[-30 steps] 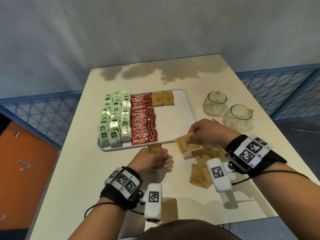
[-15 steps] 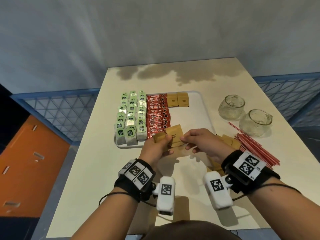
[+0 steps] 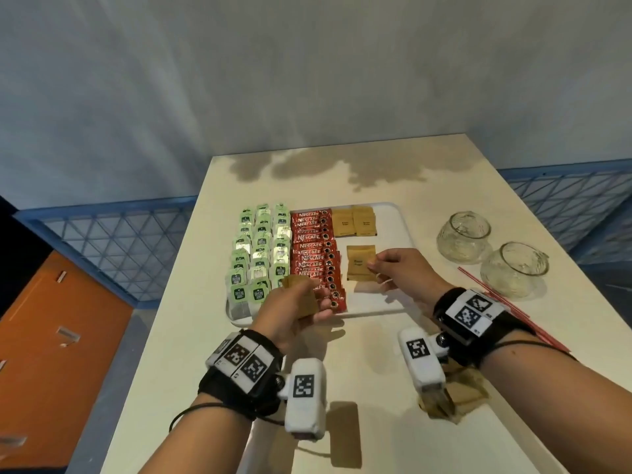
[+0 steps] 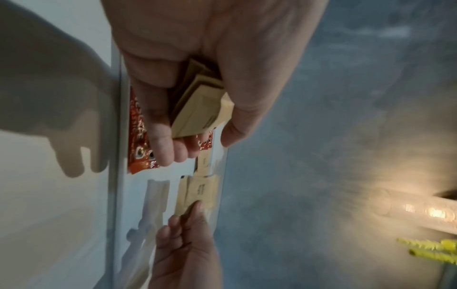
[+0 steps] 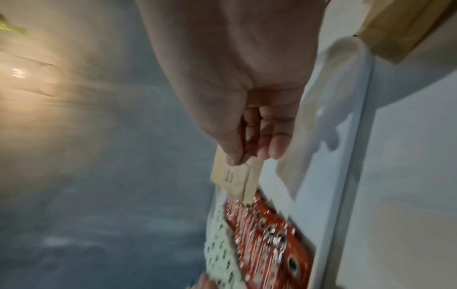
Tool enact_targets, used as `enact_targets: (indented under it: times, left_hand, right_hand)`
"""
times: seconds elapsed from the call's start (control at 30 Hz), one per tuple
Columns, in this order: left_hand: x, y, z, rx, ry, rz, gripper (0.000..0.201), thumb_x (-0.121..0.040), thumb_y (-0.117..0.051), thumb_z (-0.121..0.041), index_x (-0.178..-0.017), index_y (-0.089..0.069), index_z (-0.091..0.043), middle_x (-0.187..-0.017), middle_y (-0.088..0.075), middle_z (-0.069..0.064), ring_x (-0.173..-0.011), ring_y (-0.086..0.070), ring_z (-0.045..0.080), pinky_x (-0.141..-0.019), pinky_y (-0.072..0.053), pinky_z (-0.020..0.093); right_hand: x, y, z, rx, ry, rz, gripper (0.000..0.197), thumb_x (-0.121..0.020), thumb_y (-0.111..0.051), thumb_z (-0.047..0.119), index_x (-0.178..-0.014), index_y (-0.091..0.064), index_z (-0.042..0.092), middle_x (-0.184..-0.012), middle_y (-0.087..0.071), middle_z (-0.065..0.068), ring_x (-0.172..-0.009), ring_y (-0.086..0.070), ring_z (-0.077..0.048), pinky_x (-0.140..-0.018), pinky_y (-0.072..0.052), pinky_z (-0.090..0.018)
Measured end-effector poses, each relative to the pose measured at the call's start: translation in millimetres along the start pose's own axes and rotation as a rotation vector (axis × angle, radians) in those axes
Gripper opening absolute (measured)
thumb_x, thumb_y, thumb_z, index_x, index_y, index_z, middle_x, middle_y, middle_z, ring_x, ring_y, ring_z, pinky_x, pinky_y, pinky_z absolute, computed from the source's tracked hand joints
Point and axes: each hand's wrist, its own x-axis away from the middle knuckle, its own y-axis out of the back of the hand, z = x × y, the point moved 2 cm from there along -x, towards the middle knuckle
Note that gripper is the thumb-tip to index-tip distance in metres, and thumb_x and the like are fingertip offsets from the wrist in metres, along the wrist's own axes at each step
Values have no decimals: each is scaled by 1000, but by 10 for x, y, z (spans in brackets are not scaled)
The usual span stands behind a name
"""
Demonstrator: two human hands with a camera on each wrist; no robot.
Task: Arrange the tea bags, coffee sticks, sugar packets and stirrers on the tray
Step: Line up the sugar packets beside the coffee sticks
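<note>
We see one brown sugar packet [image 3: 360,262] pinched at its right edge by the right hand [image 3: 402,273], thumb and forefinger closed on it; the grip is narrow and holds that packet alone. It sits over the bare white part of the tray [image 3: 390,230], whether it touches the tray floor we cannot tell. Just left of this grip runs the column of red coffee sticks [image 3: 316,258], and left of those the rows of green tea bags [image 3: 260,254]. Beyond the grip, two more sugar packets [image 3: 354,221] lie flat at the tray's far end. The left hand [image 3: 294,311] hovers over the tray's near edge, fingers curled round a small stack of sugar packets [image 4: 200,109], so its grip is full. Right of the right-hand grip, off the tray, two glass jars [image 3: 492,254] stand on the worktop [image 3: 178,336], with red stirrers [image 3: 506,302] lying near them. Under the right wrist, loose sugar packets [image 3: 458,395] rest on the worktop. Both wrists wear marker bands.
</note>
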Motion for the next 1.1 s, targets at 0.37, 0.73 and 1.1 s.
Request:
enact_targets:
  times: [0.37, 0.73, 1.1]
  left_hand:
    - [-153, 343, -155, 31, -1, 62, 27, -96, -46, 2, -122, -55, 6, -110, -71, 21, -109, -66, 37, -82, -58, 37]
    - [-256, 426, -176, 130, -50, 25, 32, -93, -58, -5, -125, -59, 0, -109, -71, 22, -99, -71, 32, -82, -58, 36]
    - [-243, 377, -157, 143, -47, -51, 35, -84, -70, -8, -118, -61, -4, -103, -74, 18, -88, -73, 28, -73, -61, 33]
  right_hand:
    - [-1074, -197, -114, 65, -22, -186, 18, -87, -71, 17, -74, -65, 6, -59, -55, -9, -51, -49, -26, -50, -43, -34]
    - [-1226, -227, -40, 167, 4, -285, 36, -75, -82, 33, -57, -60, 11, -48, -56, -7, -43, -52, -26, -53, -51, -42]
    - [-931, -214, 113, 46, 32, -248, 26, -64, -85, 34, -74, -64, 21, -87, -72, -6, -77, -70, -22, -75, -60, -48]
